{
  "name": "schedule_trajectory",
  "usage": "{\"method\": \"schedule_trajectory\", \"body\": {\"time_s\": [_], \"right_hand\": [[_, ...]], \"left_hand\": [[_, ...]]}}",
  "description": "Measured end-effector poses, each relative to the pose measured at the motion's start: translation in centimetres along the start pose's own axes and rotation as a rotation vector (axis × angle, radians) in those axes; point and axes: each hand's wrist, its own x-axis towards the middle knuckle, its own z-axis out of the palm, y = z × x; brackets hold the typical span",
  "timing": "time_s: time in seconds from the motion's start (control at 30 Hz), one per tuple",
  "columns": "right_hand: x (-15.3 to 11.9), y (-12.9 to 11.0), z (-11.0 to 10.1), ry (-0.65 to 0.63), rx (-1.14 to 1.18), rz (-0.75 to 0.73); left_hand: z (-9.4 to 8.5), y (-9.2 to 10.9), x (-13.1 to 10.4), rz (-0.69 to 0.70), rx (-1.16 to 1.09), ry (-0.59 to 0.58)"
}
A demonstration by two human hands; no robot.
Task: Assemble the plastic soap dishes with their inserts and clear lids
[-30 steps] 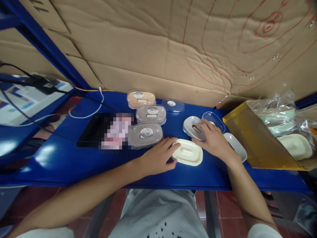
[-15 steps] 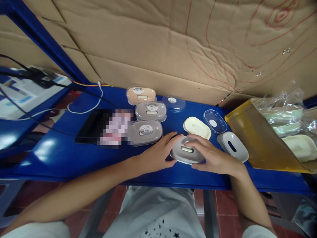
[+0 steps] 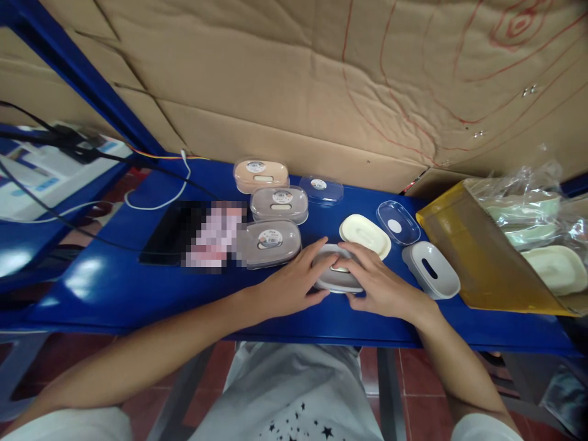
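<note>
Near the front edge of the blue table, a grey oval soap box [image 3: 337, 283] sits between my hands. My left hand [image 3: 294, 282] grips its left end, fingers at the back and thumb at the front. Around its right end is my right hand [image 3: 379, 285], with fingertips over the top slot. A cream oval tray [image 3: 365, 236] lies just behind my right hand. Right of that are a clear lid [image 3: 398, 222] with a white round label and a grey slotted piece [image 3: 432, 269].
Lidded boxes, one peach [image 3: 261, 177] and two grey [image 3: 279, 205], stand left of centre beside another clear lid [image 3: 321, 190]. A dark flat item [image 3: 160, 236] and cables lie left. An open carton [image 3: 459, 257] with bagged pieces stands right; cardboard [image 3: 275, 73] rises behind.
The grey soap box has shifted slightly left and back between my hands. My right hand has moved left with it, closer to my left hand.
</note>
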Motion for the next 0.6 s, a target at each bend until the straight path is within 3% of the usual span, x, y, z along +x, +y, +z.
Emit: {"method": "schedule_trajectory", "body": {"time_s": [0.4,0.53,0.6], "right_hand": [[0.5,-0.3,1.4,0.009,-0.066,0.04],[0.0,0.9,-0.4,0.021,0.062,-0.03],[-0.5,2.5,-1.7,0.102,0.079,0.025]], "left_hand": [[0.1,-0.1,0.0,-0.025,-0.004,0.002],[0.0,0.0,-0.1,-0.018,-0.008,-0.006],[-0.2,0.1,-0.1,-0.012,-0.02,-0.009]]}}
